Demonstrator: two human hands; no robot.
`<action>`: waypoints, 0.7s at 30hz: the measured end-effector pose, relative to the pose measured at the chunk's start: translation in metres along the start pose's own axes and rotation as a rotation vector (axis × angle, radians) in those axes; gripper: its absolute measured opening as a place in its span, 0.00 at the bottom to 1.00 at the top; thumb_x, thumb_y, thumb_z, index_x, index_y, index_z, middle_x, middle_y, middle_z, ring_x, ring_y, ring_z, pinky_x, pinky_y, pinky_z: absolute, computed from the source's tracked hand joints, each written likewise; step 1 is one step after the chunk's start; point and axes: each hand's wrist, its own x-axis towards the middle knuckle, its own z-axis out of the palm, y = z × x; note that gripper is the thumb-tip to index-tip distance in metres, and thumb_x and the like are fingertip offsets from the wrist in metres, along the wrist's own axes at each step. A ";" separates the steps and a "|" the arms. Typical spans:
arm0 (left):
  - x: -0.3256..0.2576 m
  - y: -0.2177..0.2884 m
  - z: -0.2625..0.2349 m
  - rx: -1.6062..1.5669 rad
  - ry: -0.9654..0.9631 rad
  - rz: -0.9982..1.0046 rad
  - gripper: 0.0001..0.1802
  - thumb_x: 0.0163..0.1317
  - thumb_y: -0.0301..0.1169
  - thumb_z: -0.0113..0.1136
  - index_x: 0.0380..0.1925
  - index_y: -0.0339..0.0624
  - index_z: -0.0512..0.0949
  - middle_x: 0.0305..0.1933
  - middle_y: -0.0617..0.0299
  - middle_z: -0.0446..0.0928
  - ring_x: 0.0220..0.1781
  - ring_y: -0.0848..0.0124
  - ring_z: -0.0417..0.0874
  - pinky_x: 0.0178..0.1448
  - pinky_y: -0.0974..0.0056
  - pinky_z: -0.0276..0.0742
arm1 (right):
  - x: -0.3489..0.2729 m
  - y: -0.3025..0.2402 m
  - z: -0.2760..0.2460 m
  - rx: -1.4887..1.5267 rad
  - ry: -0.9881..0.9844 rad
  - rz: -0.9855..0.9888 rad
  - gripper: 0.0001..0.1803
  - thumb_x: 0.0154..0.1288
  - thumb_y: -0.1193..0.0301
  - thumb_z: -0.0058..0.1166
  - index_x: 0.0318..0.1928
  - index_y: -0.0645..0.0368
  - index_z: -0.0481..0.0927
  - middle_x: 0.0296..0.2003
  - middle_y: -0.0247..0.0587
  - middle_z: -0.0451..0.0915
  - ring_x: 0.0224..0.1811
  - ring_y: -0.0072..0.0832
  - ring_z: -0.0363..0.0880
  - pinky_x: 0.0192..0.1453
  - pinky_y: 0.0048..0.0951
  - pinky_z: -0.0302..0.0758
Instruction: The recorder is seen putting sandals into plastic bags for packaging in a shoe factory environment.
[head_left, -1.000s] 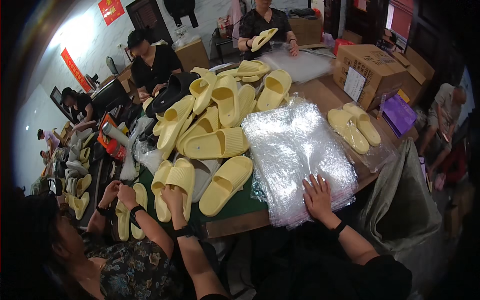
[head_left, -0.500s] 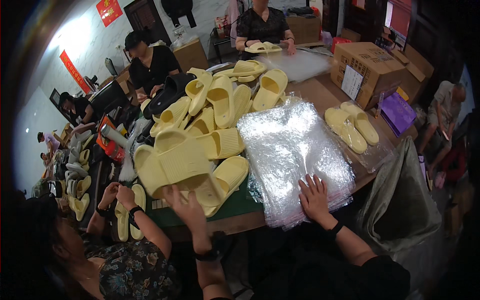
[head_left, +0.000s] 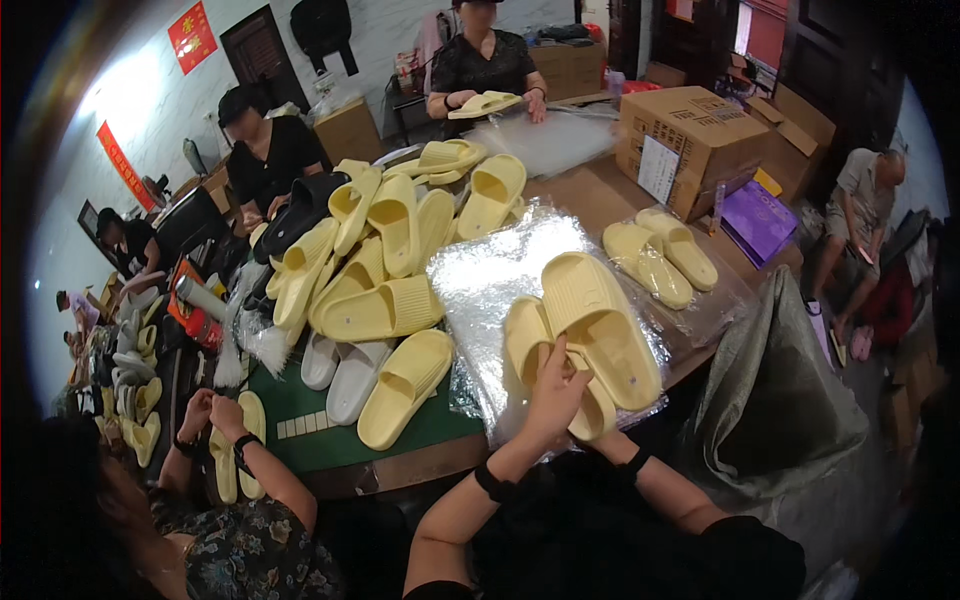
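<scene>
My left hand (head_left: 556, 392) is closed on a pair of pale yellow slide slippers (head_left: 622, 365), held tilted with their openings toward me. The pair is over a stack of clear plastic bags (head_left: 485, 275) that shines in the light. Behind the slippers' lower end is my right hand (head_left: 606, 446), its fingers hidden by them. Left of the bags lies a heap of yellow slippers (head_left: 375, 310), with a yellow slipper (head_left: 405, 390) at its near side and grey slippers (head_left: 358, 380) next to it.
A bagged yellow pair (head_left: 660, 258) lies right of the stack, near a cardboard box (head_left: 690, 140) and a purple bag (head_left: 757, 222). A large grey-green sack (head_left: 765, 400) stands at the table's right edge. Co-workers' hands (head_left: 215, 412) are close on the left; other people sit beyond.
My left hand has carried the yellow pair rightward from the heap to over the bags, uncovering grey slippers. My right hand, earlier flat on the bags, is now behind the pair.
</scene>
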 end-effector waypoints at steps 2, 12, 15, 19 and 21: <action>0.014 -0.002 0.006 0.080 0.024 0.020 0.38 0.58 0.26 0.55 0.66 0.28 0.51 0.67 0.46 0.53 0.59 0.61 0.69 0.61 0.63 0.67 | 0.006 -0.019 0.004 -0.387 0.009 0.018 0.36 0.57 0.56 0.59 0.63 0.53 0.63 0.60 0.45 0.69 0.67 0.39 0.59 0.70 0.42 0.53; -0.027 -0.029 -0.006 0.299 -0.131 0.205 0.21 0.59 0.29 0.58 0.53 0.41 0.72 0.59 0.48 0.67 0.54 0.57 0.75 0.55 0.58 0.72 | 0.009 -0.027 0.003 -0.034 0.218 -0.033 0.27 0.56 0.59 0.57 0.56 0.53 0.71 0.55 0.41 0.74 0.62 0.37 0.65 0.69 0.43 0.48; -0.048 -0.037 -0.013 0.297 -0.184 0.079 0.12 0.59 0.29 0.59 0.43 0.37 0.77 0.46 0.54 0.75 0.44 0.63 0.78 0.48 0.58 0.72 | 0.008 -0.007 0.006 0.015 0.182 0.057 0.23 0.56 0.59 0.58 0.52 0.52 0.76 0.52 0.40 0.76 0.61 0.37 0.65 0.67 0.43 0.50; -0.057 -0.056 -0.029 0.696 -0.144 0.416 0.09 0.56 0.27 0.59 0.37 0.37 0.77 0.37 0.53 0.77 0.37 0.57 0.79 0.44 0.56 0.73 | 0.012 -0.017 0.007 -0.275 0.212 -0.033 0.23 0.58 0.60 0.57 0.54 0.51 0.76 0.54 0.39 0.76 0.60 0.38 0.67 0.67 0.42 0.52; -0.060 -0.064 -0.032 0.716 -0.162 0.405 0.11 0.54 0.28 0.59 0.39 0.38 0.78 0.45 0.50 0.76 0.46 0.51 0.77 0.53 0.53 0.71 | 0.015 -0.023 0.003 -0.308 0.176 -0.115 0.21 0.60 0.61 0.55 0.54 0.51 0.76 0.55 0.40 0.75 0.60 0.40 0.68 0.68 0.43 0.51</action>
